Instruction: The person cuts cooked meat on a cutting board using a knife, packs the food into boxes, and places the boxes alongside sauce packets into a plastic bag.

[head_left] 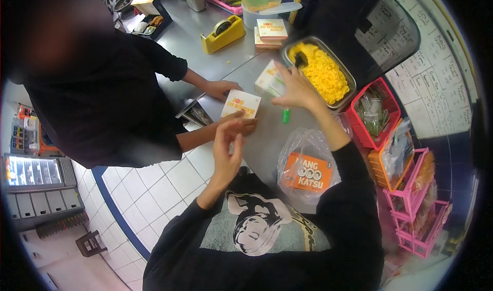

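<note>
My right hand (296, 88) has its fingers spread over a small white food box (270, 80) with orange and green print, gripping it above the steel counter. My left hand (229, 149) is raised over the counter's edge, fingers a little bent and apart, with nothing visible in it. Just beyond it, a co-worker's two hands hold another white box (240, 105) with orange lettering. A small green object (286, 116), possibly a tape roll, lies below my right hand. In front of me, an orange printed box (308, 171) sits in a clear plastic bag (287, 142).
A steel tray (353, 88) of yellow scrambled egg stands at the right, with a dark utensil in it. Behind are stacked white boxes (271, 30) and a yellow tape dispenser (222, 34). Red (354, 119), orange and pink baskets line the right side. A co-worker stands at left.
</note>
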A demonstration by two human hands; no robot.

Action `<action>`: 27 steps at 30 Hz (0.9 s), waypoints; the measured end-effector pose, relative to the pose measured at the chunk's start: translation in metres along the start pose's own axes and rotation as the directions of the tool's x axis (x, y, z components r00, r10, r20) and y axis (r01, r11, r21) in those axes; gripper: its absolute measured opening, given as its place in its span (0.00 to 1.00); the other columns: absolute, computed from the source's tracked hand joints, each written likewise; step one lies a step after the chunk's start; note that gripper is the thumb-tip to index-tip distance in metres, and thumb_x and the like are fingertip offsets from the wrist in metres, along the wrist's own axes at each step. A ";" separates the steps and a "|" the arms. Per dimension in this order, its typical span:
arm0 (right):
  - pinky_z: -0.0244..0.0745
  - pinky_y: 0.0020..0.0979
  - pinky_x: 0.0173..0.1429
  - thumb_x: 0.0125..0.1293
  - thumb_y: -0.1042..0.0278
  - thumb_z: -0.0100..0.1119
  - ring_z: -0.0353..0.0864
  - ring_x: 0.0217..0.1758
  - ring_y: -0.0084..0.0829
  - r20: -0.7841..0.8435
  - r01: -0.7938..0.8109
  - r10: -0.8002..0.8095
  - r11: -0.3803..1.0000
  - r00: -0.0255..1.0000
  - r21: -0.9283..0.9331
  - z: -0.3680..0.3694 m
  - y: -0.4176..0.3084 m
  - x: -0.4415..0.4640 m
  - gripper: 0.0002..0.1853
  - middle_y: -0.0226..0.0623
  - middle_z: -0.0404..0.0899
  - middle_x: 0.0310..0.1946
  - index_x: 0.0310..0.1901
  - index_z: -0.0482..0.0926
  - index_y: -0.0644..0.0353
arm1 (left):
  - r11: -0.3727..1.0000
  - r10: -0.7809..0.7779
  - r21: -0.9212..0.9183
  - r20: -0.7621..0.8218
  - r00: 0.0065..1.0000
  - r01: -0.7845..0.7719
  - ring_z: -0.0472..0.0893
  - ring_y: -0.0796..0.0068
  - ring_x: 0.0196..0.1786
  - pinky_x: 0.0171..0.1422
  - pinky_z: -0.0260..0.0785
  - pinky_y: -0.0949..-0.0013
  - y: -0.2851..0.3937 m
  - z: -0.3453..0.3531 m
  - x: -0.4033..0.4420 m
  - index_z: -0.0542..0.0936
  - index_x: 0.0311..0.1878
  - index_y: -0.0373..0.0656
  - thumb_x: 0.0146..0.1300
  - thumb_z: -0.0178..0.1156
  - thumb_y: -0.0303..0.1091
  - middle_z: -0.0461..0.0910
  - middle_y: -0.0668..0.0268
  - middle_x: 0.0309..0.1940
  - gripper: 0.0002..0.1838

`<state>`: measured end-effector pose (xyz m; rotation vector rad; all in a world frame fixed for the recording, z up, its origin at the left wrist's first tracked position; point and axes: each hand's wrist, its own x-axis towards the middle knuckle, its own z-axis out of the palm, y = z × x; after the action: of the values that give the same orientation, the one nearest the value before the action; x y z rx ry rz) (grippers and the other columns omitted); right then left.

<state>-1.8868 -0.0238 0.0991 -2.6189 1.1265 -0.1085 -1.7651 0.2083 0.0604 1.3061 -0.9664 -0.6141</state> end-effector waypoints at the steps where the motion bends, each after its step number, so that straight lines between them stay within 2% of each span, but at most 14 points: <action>1: 0.67 0.43 0.61 0.42 0.54 0.72 0.67 0.62 0.52 0.002 0.008 -0.008 1.000 1.000 0.001 0.011 -0.004 0.013 0.55 0.57 0.63 0.61 0.72 0.51 0.47 | 0.998 -0.031 -0.059 -0.052 0.998 0.028 0.78 0.78 0.37 0.41 0.73 0.75 -0.004 -0.001 -0.007 0.68 0.54 0.35 0.64 0.47 0.14 0.74 0.58 0.49 0.16; 7: 0.58 0.58 0.63 0.37 0.50 0.74 0.59 0.65 0.58 -0.151 0.007 -0.058 0.948 0.987 -0.319 0.104 -0.003 0.091 0.59 0.57 0.56 0.64 0.72 0.49 0.44 | 0.937 -0.331 -0.100 0.054 0.942 0.335 0.80 0.76 0.32 0.40 0.73 0.74 -0.009 -0.011 -0.050 0.68 0.53 0.35 0.62 0.41 0.13 0.77 0.60 0.45 0.17; 10: 0.56 0.59 0.64 0.37 0.48 0.75 0.54 0.68 0.60 -0.057 -0.065 0.058 0.989 0.997 -0.135 0.132 0.006 0.109 0.61 0.60 0.52 0.67 0.73 0.46 0.43 | 0.943 -0.318 -0.017 0.241 0.917 0.331 0.80 0.76 0.32 0.39 0.73 0.74 -0.014 -0.011 -0.047 0.70 0.51 0.36 0.62 0.44 0.15 0.78 0.62 0.42 0.15; 11: 0.56 0.59 0.64 0.37 0.48 0.75 0.54 0.68 0.60 -0.061 -0.064 0.056 0.988 0.997 -0.138 0.133 0.010 0.113 0.61 0.60 0.52 0.67 0.73 0.46 0.43 | 0.910 -0.397 0.024 0.343 0.851 0.415 0.78 0.69 0.48 0.52 0.72 0.69 -0.014 -0.010 -0.041 0.70 0.52 0.38 0.65 0.49 0.21 0.72 0.57 0.52 0.13; 12: 0.55 0.61 0.65 0.37 0.46 0.75 0.53 0.69 0.62 0.010 -0.025 0.027 0.984 1.000 -0.178 0.129 0.011 0.113 0.62 0.61 0.50 0.68 0.73 0.45 0.43 | 0.912 -0.392 0.021 0.343 0.853 0.411 0.78 0.69 0.48 0.52 0.72 0.69 -0.012 -0.006 -0.029 0.70 0.52 0.38 0.65 0.49 0.21 0.72 0.57 0.52 0.13; 14: 0.54 0.63 0.65 0.36 0.44 0.75 0.51 0.70 0.63 0.079 0.013 0.004 0.976 0.997 -0.220 0.110 0.014 0.123 0.64 0.62 0.48 0.69 0.74 0.43 0.43 | 0.991 -0.108 0.123 0.538 0.836 0.049 0.71 0.61 0.60 0.63 0.65 0.62 -0.010 0.006 -0.002 0.72 0.55 0.41 0.64 0.58 0.30 0.68 0.53 0.58 0.17; 16: 0.54 0.67 0.64 0.38 0.40 0.74 0.51 0.71 0.64 0.288 0.074 -0.039 0.991 0.957 -0.113 0.068 0.012 0.134 0.65 0.64 0.46 0.70 0.74 0.39 0.42 | 0.990 -0.138 0.110 0.605 0.784 0.089 0.61 0.53 0.68 0.70 0.55 0.55 -0.016 0.023 0.013 0.72 0.57 0.44 0.59 0.64 0.38 0.60 0.48 0.65 0.23; 18: 0.52 0.65 0.67 0.41 0.30 0.68 0.53 0.72 0.58 0.148 0.061 -0.062 0.998 0.987 0.014 0.049 0.043 0.191 0.60 0.60 0.48 0.70 0.72 0.48 0.49 | 0.991 -0.135 0.102 0.640 0.757 0.090 0.58 0.48 0.70 0.72 0.50 0.52 -0.028 0.043 0.023 0.72 0.58 0.45 0.58 0.66 0.42 0.56 0.46 0.67 0.26; 19: 0.57 0.62 0.65 0.42 0.29 0.66 0.55 0.70 0.58 0.214 -0.238 0.212 0.966 0.954 0.103 0.016 0.033 0.210 0.56 0.60 0.53 0.67 0.69 0.55 0.51 | 0.991 -0.118 0.127 0.678 0.726 0.042 0.57 0.46 0.71 0.73 0.49 0.51 -0.034 0.053 0.026 0.73 0.58 0.45 0.57 0.66 0.41 0.55 0.45 0.68 0.27; 20: 0.57 0.62 0.65 0.42 0.29 0.66 0.55 0.70 0.58 0.216 -0.243 0.216 0.965 0.952 0.103 0.022 0.037 0.231 0.56 0.60 0.53 0.67 0.69 0.55 0.51 | 0.988 -0.103 0.153 0.716 0.690 -0.011 0.56 0.44 0.71 0.73 0.48 0.50 -0.037 0.061 0.028 0.73 0.59 0.45 0.56 0.66 0.40 0.53 0.44 0.68 0.27; 22: 0.62 0.56 0.62 0.40 0.31 0.68 0.62 0.66 0.59 -0.300 -0.522 0.489 0.852 0.819 -0.035 0.044 0.046 0.269 0.55 0.59 0.59 0.62 0.67 0.58 0.51 | 0.993 -0.073 0.120 0.731 0.679 -0.022 0.57 0.44 0.70 0.73 0.50 0.51 -0.036 0.075 0.028 0.73 0.59 0.45 0.55 0.66 0.37 0.53 0.45 0.68 0.27; 24: 0.63 0.54 0.62 0.38 0.32 0.68 0.63 0.65 0.60 -0.232 -0.547 0.534 0.837 0.813 0.014 0.042 0.052 0.283 0.56 0.61 0.60 0.62 0.67 0.58 0.52 | 0.995 -0.045 0.090 0.740 0.671 -0.033 0.58 0.45 0.69 0.72 0.52 0.52 -0.033 0.081 0.041 0.74 0.59 0.45 0.54 0.65 0.34 0.53 0.46 0.68 0.27; 25: 0.63 0.53 0.62 0.36 0.32 0.69 0.64 0.63 0.61 -0.152 -0.577 0.578 0.815 0.802 0.057 0.044 0.055 0.286 0.56 0.63 0.60 0.62 0.67 0.58 0.52 | 0.977 -0.209 0.142 0.783 0.586 0.158 0.61 0.45 0.68 0.71 0.55 0.52 -0.034 0.081 0.048 0.75 0.57 0.43 0.53 0.65 0.32 0.54 0.46 0.67 0.26; 27: 0.63 0.52 0.63 0.35 0.34 0.70 0.65 0.63 0.61 -0.045 -0.550 0.551 0.834 0.833 0.039 0.031 0.049 0.271 0.58 0.63 0.60 0.62 0.68 0.57 0.52 | 0.978 -0.206 0.177 0.737 0.643 0.110 0.69 0.48 0.61 0.65 0.65 0.56 -0.059 0.092 0.030 0.74 0.56 0.39 0.49 0.63 0.24 0.58 0.47 0.64 0.26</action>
<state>-1.7281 -0.2443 0.0435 -2.1685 1.8359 -0.0697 -1.8207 0.1243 0.0086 1.2481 -1.5953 -1.3281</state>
